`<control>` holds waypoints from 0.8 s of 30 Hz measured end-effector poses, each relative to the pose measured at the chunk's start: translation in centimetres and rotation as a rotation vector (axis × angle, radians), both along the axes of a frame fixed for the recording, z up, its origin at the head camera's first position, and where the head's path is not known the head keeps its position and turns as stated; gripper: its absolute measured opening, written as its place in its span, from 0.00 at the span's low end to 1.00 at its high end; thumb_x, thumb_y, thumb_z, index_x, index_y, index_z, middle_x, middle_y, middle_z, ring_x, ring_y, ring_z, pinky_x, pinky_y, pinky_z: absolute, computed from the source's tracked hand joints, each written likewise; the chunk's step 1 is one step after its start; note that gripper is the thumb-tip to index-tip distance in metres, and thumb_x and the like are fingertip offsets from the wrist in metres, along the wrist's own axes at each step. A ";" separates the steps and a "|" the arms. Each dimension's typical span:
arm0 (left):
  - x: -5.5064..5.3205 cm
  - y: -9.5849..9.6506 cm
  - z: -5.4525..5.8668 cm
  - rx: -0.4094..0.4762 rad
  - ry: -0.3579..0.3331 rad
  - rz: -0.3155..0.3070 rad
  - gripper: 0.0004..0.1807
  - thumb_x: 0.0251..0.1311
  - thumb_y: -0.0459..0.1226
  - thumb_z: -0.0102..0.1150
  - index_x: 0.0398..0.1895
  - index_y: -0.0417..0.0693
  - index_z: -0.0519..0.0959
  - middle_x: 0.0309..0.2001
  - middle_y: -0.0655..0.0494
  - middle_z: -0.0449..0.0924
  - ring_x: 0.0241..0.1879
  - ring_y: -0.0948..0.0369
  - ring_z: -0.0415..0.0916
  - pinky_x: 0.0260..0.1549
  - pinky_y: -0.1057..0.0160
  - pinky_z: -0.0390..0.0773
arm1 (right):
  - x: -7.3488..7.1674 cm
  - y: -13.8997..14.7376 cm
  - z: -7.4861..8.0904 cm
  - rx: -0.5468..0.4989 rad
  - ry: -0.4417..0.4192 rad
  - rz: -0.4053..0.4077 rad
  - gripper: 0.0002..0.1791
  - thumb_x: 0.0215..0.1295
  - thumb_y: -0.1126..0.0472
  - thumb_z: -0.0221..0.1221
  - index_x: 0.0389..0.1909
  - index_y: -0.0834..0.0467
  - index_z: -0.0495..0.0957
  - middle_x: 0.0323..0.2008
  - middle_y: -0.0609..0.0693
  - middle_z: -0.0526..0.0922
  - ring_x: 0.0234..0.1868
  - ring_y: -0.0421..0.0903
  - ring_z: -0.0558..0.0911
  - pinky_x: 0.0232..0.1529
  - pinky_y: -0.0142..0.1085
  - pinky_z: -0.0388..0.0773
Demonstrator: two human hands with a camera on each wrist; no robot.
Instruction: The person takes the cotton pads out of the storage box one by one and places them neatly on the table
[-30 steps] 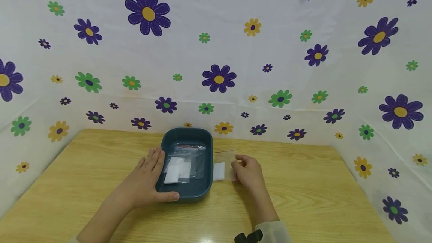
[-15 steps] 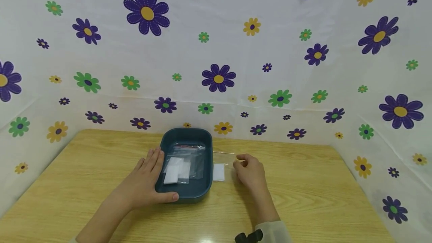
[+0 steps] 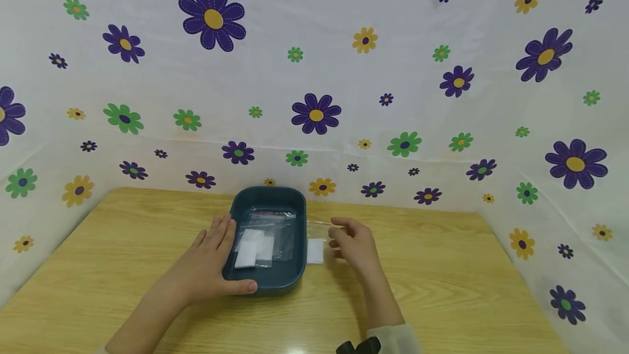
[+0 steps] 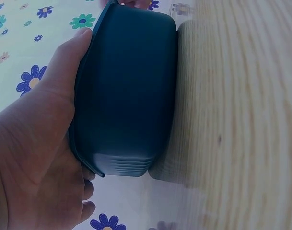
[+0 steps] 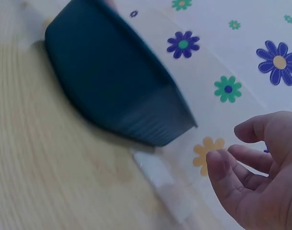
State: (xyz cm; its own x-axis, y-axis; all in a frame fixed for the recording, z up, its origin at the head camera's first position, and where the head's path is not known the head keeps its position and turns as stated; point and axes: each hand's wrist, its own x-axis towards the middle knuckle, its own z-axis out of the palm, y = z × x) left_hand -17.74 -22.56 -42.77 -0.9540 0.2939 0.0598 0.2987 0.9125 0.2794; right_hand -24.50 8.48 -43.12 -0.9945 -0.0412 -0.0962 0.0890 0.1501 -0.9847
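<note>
My left hand point(image 3: 203, 266) rests along the left rim of a dark teal plastic tub point(image 3: 275, 283), fingers straight and thumb spread along the near rim. In the left wrist view its thumb and palm lie against the rim of the tub point(image 4: 126, 81). Inside the tub lie several clear zip bags point(image 3: 284, 239) and folded white pieces point(image 3: 245, 255). Right of the tub, a clear bag with a white piece point(image 3: 315, 250) lies flat on the table. My right hand point(image 3: 356, 245) hovers just right of that bag, fingers loosely bent, holding nothing; the right wrist view shows a gap between thumb and fingers.
The wooden table point(image 3: 442, 277) extends to both sides of the tub. Behind it and at both sides hangs a white cloth point(image 3: 275, 81) with purple, green and yellow flowers. A black strap or clip point(image 3: 361, 346) sits at my right sleeve.
The clear bag has settled flat beside the tub. My right hand has let go of its edge, and the fingers have loosened and shifted slightly left. The left hand stays on the tub's rim.
</note>
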 end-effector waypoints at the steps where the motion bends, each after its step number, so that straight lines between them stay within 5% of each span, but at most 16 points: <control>1: 0.0 0.0 0.0 -0.003 0.001 -0.002 0.76 0.40 0.83 0.50 0.77 0.31 0.47 0.79 0.35 0.40 0.78 0.39 0.37 0.71 0.33 0.47 | 0.1 -0.2 0.3 -0.044 -0.013 -0.002 0.19 0.68 0.60 0.59 0.58 0.60 0.79 0.42 0.59 0.82 0.37 0.51 0.83 0.37 0.40 0.87; 5: -0.1 0.0 -0.1 -0.016 0.004 -0.005 0.77 0.40 0.83 0.48 0.77 0.31 0.47 0.79 0.35 0.40 0.78 0.39 0.38 0.71 0.33 0.48 | 0.6 -1.0 1.9 -0.240 -0.047 0.007 0.19 0.70 0.60 0.58 0.60 0.56 0.78 0.47 0.59 0.82 0.39 0.48 0.83 0.41 0.36 0.86; 12: -0.1 0.0 0.0 -0.025 -0.005 0.008 0.77 0.39 0.83 0.50 0.78 0.31 0.46 0.79 0.35 0.40 0.78 0.38 0.38 0.71 0.33 0.48 | 1.4 -3.8 4.3 -0.525 -0.084 0.117 0.20 0.73 0.60 0.56 0.63 0.56 0.75 0.39 0.51 0.83 0.35 0.43 0.82 0.40 0.34 0.85; 24: 0.0 0.0 -0.2 -0.017 0.008 0.010 0.75 0.41 0.80 0.55 0.77 0.31 0.48 0.79 0.35 0.42 0.78 0.38 0.38 0.71 0.33 0.49 | 1.6 -8.5 3.7 -0.595 -0.136 0.141 0.20 0.70 0.62 0.57 0.62 0.57 0.76 0.42 0.51 0.83 0.38 0.42 0.82 0.44 0.34 0.83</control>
